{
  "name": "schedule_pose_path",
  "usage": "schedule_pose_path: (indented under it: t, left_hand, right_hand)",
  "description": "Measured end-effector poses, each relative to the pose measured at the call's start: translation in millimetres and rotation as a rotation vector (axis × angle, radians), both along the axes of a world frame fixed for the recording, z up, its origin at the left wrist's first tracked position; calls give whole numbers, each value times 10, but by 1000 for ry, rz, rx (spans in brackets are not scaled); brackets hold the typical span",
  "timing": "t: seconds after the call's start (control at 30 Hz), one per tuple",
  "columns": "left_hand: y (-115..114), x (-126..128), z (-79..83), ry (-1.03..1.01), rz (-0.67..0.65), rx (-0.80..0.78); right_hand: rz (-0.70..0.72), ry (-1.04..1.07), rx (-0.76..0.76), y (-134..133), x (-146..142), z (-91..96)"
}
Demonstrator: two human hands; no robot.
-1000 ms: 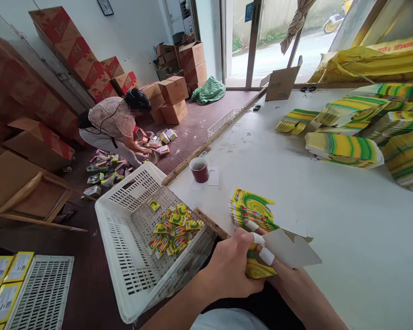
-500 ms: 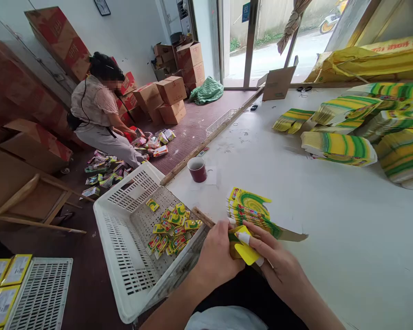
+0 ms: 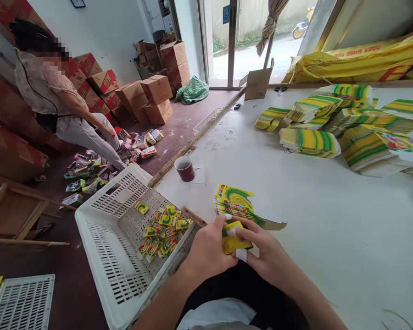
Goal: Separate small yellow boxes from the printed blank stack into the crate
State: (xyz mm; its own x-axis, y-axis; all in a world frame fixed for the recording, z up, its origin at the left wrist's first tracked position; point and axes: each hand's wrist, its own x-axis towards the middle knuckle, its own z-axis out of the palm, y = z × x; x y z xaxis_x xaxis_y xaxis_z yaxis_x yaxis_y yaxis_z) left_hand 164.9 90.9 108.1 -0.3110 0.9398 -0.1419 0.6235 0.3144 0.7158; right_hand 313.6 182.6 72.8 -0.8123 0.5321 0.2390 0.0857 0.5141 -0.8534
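Both my hands close on one small yellow carton (image 3: 231, 238) at the table's near edge. My left hand (image 3: 208, 250) grips its left side, and my right hand (image 3: 265, 256), with white tape on two fingertips, pinches its top and right side. Just beyond them lies a fanned stack of flat yellow-green carton blanks (image 3: 236, 204) on the white table (image 3: 330, 215). To the left, a white plastic crate (image 3: 106, 247) holds several folded small yellow cartons (image 3: 161, 227).
A dark red cup (image 3: 185, 168) stands near the table's left edge. Piles of yellow-green blanks (image 3: 347, 128) fill the far right. A person (image 3: 55, 105) sits on the floor among coloured packets (image 3: 103, 160) and cardboard boxes (image 3: 151, 91). A second white crate (image 3: 20, 302) lies at the lower left.
The flat blank with its white inside showing has been folded into a small closed carton between my hands. The view has swung right, and the person on the floor has straightened up.
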Motion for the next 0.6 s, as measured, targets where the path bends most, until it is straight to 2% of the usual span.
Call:
schedule_pose_path:
  t: [0.07,0.13,0.23,0.3,0.37,0.43,0.53,0.6]
  left_hand:
    - [-35,-79,-34,-22,62,42]
    - [-108,-248,-76,17,202,95]
    - [-249,-583,-152,229,513,188]
    - [-323,-748,-205,279,595,205]
    - [-359,-803,-256,242,574,215]
    - [-355,-751,-299,166,520,227]
    - [-304,-560,-337,-11,447,194]
    - [-268,-422,-343,-157,388,161]
  right_hand:
    - [-99,35,-30,-8,-75,-68]
    - [-271,29,-2,63,-123,-146]
    - [-559,-97,193,292,-152,-269]
    - [-594,-227,318,438,-170,-338]
    - [-565,-304,381,514,-202,-379]
    - [-569,-306,393,513,-242,-391]
    - [-625,-262,351,434,-277,-374]
    - [-634,-206,271,381,-265,-349]
